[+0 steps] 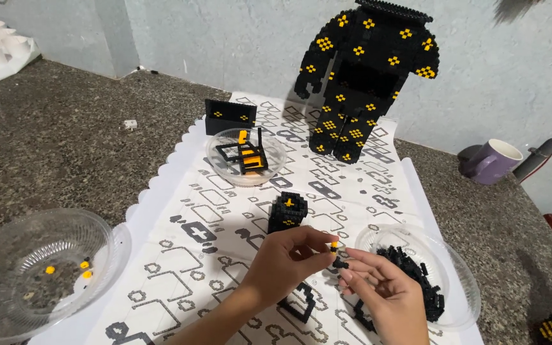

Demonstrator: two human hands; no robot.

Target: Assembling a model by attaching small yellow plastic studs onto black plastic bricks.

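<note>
Surface: speckled grey stone counter [65,147] under a pale blue wall, with a white printed instruction sheet [225,223] spread flat for reference.
Model: tall black-and-yellow brick figure [362,83] stands upright at the sheet's far end.
Bowls: clear plastic bowl of black bricks [416,271] beside the right hand; clear bowl with a few yellow bricks [39,268] far left.
Left hand [285,259]: pinches a tiny yellow brick [334,245].
Right hand [384,291]: fingertips pinch a small black brick [339,262], just beneath it.

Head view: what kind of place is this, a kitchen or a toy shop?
Likely a home counter used as a hobby spot: a speckled stone counter, a purple mug by the wall, and a brick figure on printed instructions.
</note>
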